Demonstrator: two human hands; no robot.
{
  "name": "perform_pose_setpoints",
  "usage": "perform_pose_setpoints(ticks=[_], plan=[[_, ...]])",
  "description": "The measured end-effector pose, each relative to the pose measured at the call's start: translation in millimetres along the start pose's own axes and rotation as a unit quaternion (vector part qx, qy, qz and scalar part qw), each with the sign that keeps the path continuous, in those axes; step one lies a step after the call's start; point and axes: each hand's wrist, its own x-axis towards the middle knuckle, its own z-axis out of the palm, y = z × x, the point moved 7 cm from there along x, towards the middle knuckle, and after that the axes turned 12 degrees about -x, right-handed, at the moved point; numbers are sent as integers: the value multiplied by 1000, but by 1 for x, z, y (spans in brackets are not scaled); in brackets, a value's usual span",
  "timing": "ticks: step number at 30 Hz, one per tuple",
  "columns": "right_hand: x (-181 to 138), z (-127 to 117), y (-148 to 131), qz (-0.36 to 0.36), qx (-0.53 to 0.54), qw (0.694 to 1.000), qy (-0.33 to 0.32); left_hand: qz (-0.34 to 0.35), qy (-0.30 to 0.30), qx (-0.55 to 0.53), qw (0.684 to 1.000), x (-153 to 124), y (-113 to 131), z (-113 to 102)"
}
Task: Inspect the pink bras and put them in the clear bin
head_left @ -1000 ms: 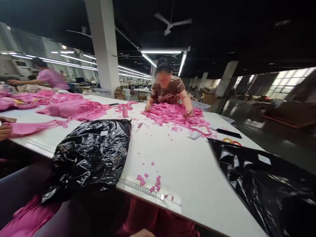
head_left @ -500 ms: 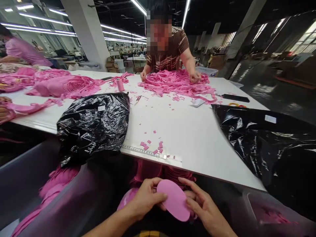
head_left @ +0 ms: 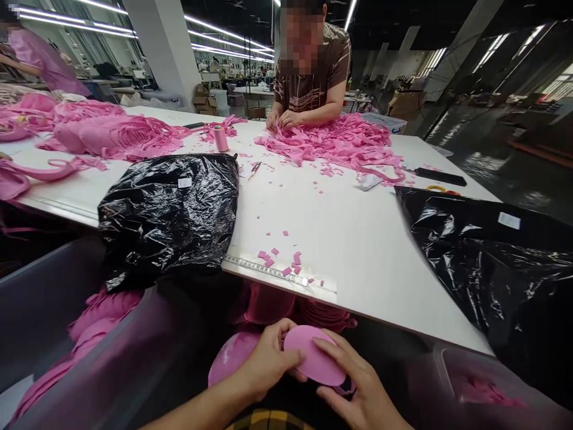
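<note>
A flat pink oval pad (head_left: 308,355), like a bra cup pad, is held low in front of me, below the table edge. My left hand (head_left: 273,358) pinches its left end, with the thumb on top. Across the upper right part of the pad lie the fingers of my right hand (head_left: 358,376), the thumb down by its lower edge. A small dark object (head_left: 346,387) shows under the pad's right end; I cannot make out what it is. Left of my left wrist is a larger smooth pink rounded piece (head_left: 233,358), partly covered by my arm.
A white table (head_left: 358,239) carries black plastic bags (head_left: 170,215), pink scraps (head_left: 268,260), a tape measure (head_left: 264,272), a thread spool (head_left: 221,138) and pink garment heaps (head_left: 331,140). A co-worker (head_left: 308,71) stands opposite. Grey bins (head_left: 111,364) with pink pieces flank me.
My right hand's fingers have moved over the top of the pad, and the pad's right end has turned slightly up. The co-worker's hands have come together at the heap's left side.
</note>
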Motion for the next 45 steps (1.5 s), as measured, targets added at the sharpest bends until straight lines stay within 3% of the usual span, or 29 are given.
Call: perform_pose_setpoints(ticks=[6, 10, 14, 19, 24, 28, 32, 36, 41, 45], plan=[[-2, 1, -10, -70, 74, 993, 64, -106, -64, -45, 991, 1, -5, 7], [-1, -1, -10, -71, 95, 988, 101, -84, -42, -62, 994, 5, -4, 3], [1, 1, -14, -91, 112, 985, 90, -90, -15, -68, 994, 2, -18, 1], [6, 9, -13, -18, 129, 986, 102, 4, -4, 25, 1000, -4, -12, 3], [2, 17, 8, 140, 180, 954, 196, 71, -10, 169, 983, -10, 8, 7], [3, 30, 14, 209, 250, 938, 120, 81, -19, 216, 973, -12, 11, 5], [11, 37, 6, 211, 301, 930, 12, 10, 3, 131, 991, -10, -2, -6], [9, 54, 4, 232, 395, 885, -83, -33, 1, 57, 998, -11, -9, -15], [3, 68, 10, 254, 436, 862, -42, -22, -11, -36, 999, -12, -14, -17], [1, 80, 11, 305, 494, 814, -6, -24, 14, -98, 995, -11, -20, -22]])
